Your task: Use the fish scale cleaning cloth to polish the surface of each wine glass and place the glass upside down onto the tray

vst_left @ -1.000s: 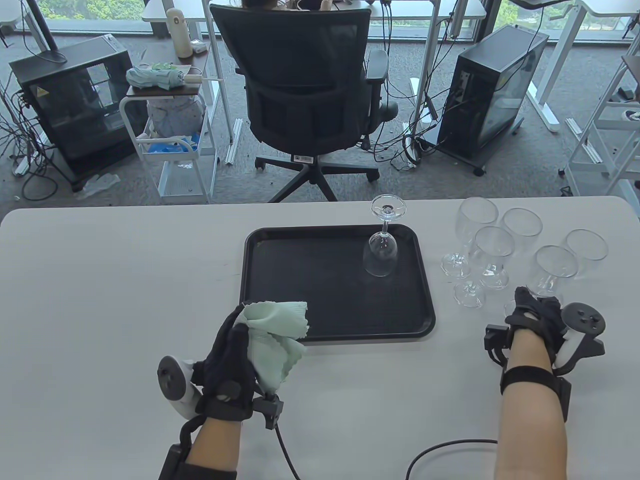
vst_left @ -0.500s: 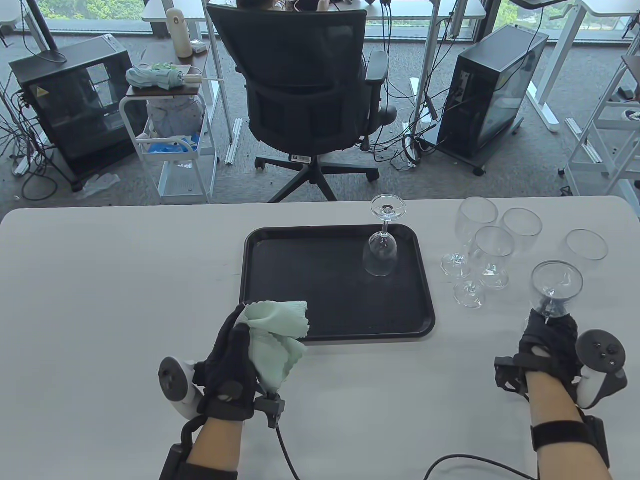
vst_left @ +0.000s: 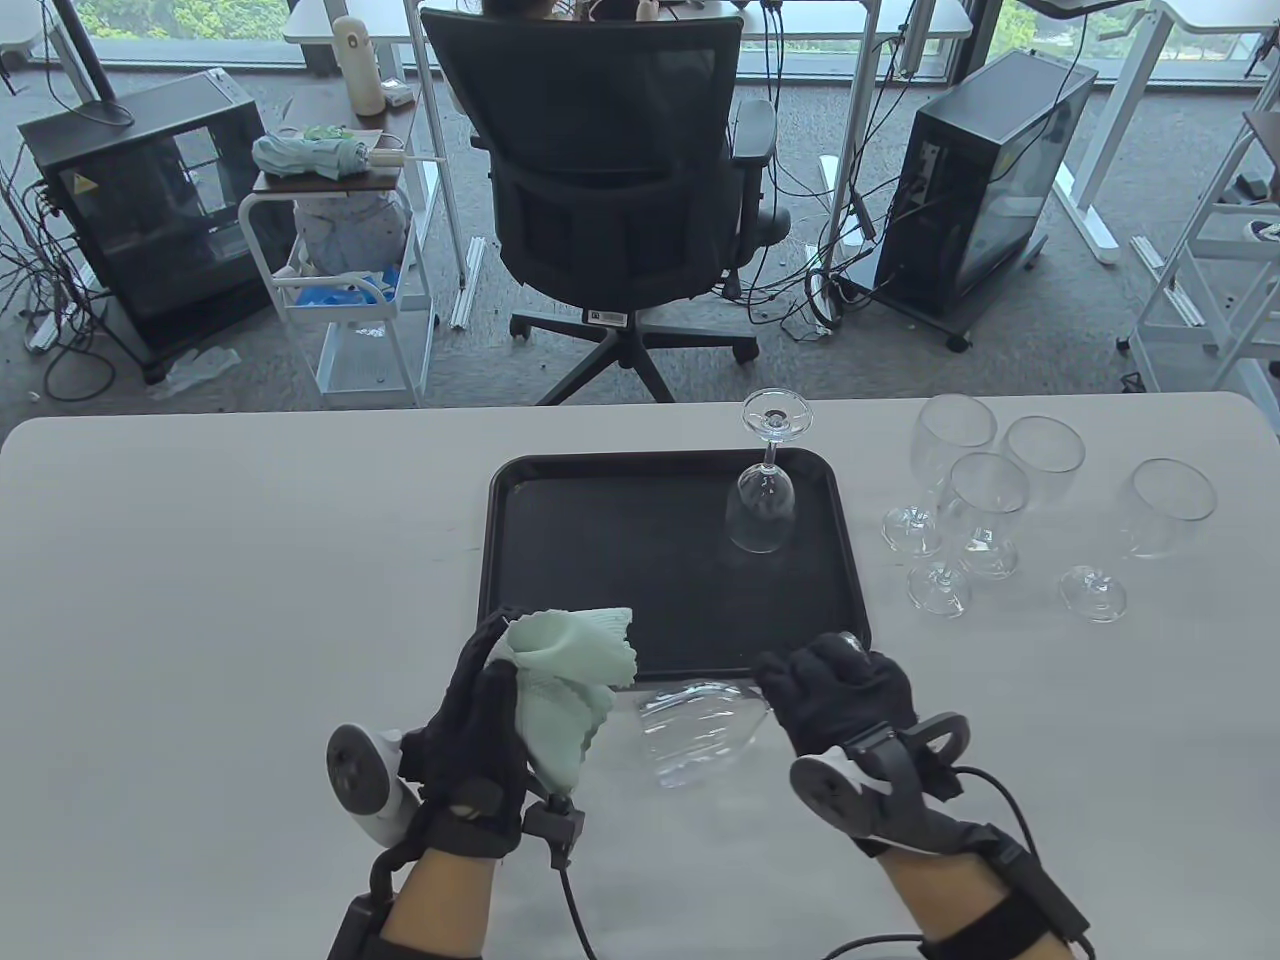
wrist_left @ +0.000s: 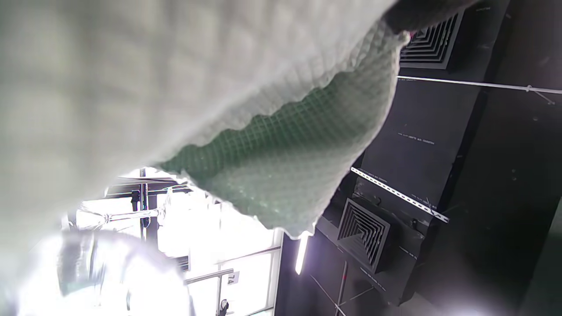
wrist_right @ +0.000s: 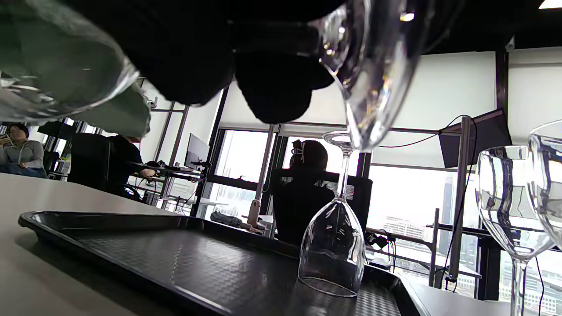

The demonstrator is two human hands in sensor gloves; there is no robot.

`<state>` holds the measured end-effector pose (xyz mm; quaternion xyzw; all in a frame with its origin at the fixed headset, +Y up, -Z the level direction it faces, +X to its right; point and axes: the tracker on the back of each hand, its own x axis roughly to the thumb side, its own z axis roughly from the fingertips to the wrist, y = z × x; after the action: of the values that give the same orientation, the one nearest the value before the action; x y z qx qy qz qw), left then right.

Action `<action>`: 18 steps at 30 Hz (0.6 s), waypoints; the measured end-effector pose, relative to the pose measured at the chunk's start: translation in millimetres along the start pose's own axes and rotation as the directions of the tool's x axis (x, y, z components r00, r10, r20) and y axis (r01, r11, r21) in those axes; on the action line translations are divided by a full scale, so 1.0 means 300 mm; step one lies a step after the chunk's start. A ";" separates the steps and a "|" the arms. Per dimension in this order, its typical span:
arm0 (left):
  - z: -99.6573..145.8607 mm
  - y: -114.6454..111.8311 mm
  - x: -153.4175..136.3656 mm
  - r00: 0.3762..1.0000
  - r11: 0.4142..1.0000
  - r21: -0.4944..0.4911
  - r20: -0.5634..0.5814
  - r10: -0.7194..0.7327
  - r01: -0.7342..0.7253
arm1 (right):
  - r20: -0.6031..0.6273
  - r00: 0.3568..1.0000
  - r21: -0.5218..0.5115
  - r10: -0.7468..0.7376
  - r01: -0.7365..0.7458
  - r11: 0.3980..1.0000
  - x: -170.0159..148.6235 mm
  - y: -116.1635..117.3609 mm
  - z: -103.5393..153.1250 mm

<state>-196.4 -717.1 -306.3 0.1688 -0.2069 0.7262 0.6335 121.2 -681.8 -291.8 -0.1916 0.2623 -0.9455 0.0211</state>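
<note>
The right hand [vst_left: 840, 690] is pinching the wine glass [vst_left: 700, 730] by its stem, sideways above the surface beside the tray [vst_left: 520, 560]; the left hand [vst_left: 480, 720] is clutching the cloth [vst_left: 565, 680]. Hard rubbing could be snapping the stem or twisting the glass loose.

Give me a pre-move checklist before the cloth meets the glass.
1. Right hand holds the glass: ok, bowl on its side, pointing toward the cloth.
2. Left hand holds the cloth: ok, bunched in the fingers.
3. Cloth touching glass: not ok, a gap shows in the table view.
4. Room on the tray: ok, one upside-down glass at its far right.
5. Four upright glasses clear of the hands: ok.
6. Glass clean: cannot tell.
</note>
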 end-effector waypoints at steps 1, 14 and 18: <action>0.001 -0.006 0.002 1.000 1.000 -0.019 0.003 -0.011 0.011 | -0.005 1.000 -0.011 -0.017 0.017 1.000 0.027 -0.006 -0.021; 0.016 -0.083 -0.012 0.982 0.970 -0.153 0.010 -0.187 0.186 | -0.002 0.989 -0.197 -0.145 0.142 0.970 0.149 -0.071 -0.042; 0.006 -0.059 0.003 0.987 0.984 -0.077 0.010 -0.160 0.160 | 0.103 0.897 -0.254 -0.431 0.442 0.860 0.054 -0.074 -0.011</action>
<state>-179.0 -715.1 -302.8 0.1614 -0.2220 0.6641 0.6954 106.3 -663.2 -277.5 -0.2671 0.3382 -0.8766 -0.2143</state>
